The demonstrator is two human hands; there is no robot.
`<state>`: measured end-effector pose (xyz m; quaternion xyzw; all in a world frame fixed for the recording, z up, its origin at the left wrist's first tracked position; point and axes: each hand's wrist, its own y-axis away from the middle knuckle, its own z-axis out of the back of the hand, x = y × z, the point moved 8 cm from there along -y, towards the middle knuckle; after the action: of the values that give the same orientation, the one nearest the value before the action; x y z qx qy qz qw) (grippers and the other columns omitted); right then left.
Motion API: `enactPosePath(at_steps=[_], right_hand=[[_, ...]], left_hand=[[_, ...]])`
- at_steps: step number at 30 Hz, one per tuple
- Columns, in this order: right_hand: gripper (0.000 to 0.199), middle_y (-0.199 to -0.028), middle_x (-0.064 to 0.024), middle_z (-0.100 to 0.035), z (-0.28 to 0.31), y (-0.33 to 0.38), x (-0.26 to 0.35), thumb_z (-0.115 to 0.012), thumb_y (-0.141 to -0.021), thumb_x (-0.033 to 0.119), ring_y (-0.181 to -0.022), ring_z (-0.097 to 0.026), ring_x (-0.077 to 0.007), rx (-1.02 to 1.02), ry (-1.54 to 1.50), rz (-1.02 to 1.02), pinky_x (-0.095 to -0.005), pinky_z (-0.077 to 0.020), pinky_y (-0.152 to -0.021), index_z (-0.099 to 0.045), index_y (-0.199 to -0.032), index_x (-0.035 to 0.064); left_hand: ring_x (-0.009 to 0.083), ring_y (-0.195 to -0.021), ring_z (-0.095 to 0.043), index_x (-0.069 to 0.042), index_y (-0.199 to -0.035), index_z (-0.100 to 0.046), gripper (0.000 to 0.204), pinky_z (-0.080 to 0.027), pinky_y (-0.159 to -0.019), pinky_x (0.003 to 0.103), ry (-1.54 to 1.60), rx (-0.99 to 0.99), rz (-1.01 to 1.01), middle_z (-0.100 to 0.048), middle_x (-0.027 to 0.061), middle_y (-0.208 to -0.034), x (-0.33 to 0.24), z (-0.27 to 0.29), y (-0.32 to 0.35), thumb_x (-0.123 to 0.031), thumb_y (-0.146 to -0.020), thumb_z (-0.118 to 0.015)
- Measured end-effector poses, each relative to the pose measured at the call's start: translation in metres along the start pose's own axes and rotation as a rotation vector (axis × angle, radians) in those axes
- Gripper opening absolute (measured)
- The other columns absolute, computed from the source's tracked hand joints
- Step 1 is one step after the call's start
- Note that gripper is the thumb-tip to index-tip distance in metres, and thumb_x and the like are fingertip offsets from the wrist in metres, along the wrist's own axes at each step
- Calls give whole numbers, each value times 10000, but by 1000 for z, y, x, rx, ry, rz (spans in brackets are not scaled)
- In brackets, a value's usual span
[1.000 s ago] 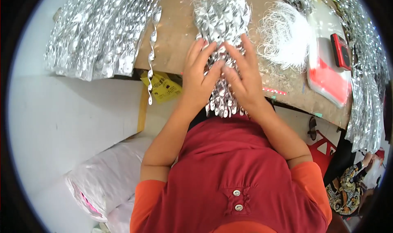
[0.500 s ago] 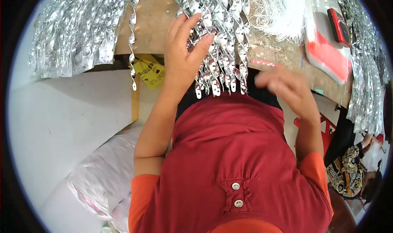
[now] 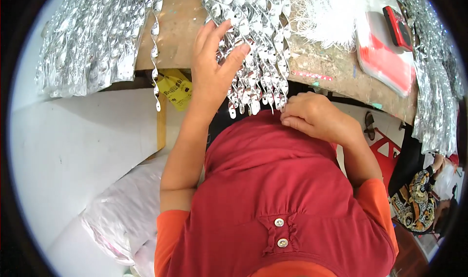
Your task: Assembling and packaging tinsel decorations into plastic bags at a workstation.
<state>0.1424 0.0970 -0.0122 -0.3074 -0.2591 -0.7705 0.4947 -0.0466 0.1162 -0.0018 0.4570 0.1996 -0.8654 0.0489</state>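
A bunch of shiny silver twisted foil strips (image 3: 258, 53) hangs over the table's near edge in front of me, their holed lower ends close to my red top. My left hand (image 3: 212, 65) lies against the bunch's left side, thumb and fingers apart, touching the strips. At the bunch's lower right, my right hand (image 3: 317, 114) is closed, with its fingertips pinched at the bottom end of the rightmost strip. The exact grip is partly hidden by the curled fingers.
More silver strips (image 3: 95, 38) hang at the left, with a single strip (image 3: 155, 53) beside them. White string (image 3: 324, 16), clear-and-red plastic bags (image 3: 385, 62) and a red-black device (image 3: 397, 28) lie on the wooden table (image 3: 170, 28). Another person's patterned sleeve (image 3: 417, 201) shows at far right.
My right hand has moved left and down to the strips' lower right end, and its fingers have closed there. The left hand stays on the bunch with little change.
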Motion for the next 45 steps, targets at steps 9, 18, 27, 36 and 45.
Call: enactPosePath(at_steps=[9,18,27,36,45], right_hand=[[368,-1209,-157,-555,72,-25,-15,-577,-853,142,-1105,-533,-278,-614,9,-133,-330,-402,-943,-535,-1211,66],[577,-1356,-251,-381,37,-34,0,-680,-798,308,-1234,-399,-401,-606,218,-29,-437,-339,-1015,-486,-1282,60],[599,-1329,-198,-438,44,-28,-6,-697,-757,381,-1177,-447,-354,-614,256,-41,-436,-361,-955,-518,-1255,99],[500,-1251,-179,-515,79,-4,-7,-660,-809,327,-1071,-533,-327,-740,198,-10,-400,-405,-906,-526,-1239,110],[305,-997,-82,-637,197,118,-128,-699,-781,214,-901,-597,-195,-939,305,-525,-313,-467,-777,-640,-1051,86]], left_hand=[[372,-1257,-390,12,-1226,-529,524,-308,-1034,397,11,-40,-21,-343,298,-1373,-1,7,4,-235,-794,-694],[382,-1228,-404,-19,-1220,-541,487,-315,-1016,437,-87,-12,-81,-429,246,-1321,-11,4,11,-207,-794,-684],[349,-1252,-407,-51,-1268,-526,489,-329,-1018,408,-47,30,-29,-400,220,-1373,-16,-3,4,-126,-803,-658],[306,-1254,-412,-33,-1269,-521,447,-329,-1027,386,-50,46,-13,-389,197,-1387,-10,1,7,-148,-847,-612],[279,-1238,-425,-25,-1282,-500,439,-326,-1029,367,57,31,46,-367,186,-1404,-6,10,6,-162,-874,-588]])
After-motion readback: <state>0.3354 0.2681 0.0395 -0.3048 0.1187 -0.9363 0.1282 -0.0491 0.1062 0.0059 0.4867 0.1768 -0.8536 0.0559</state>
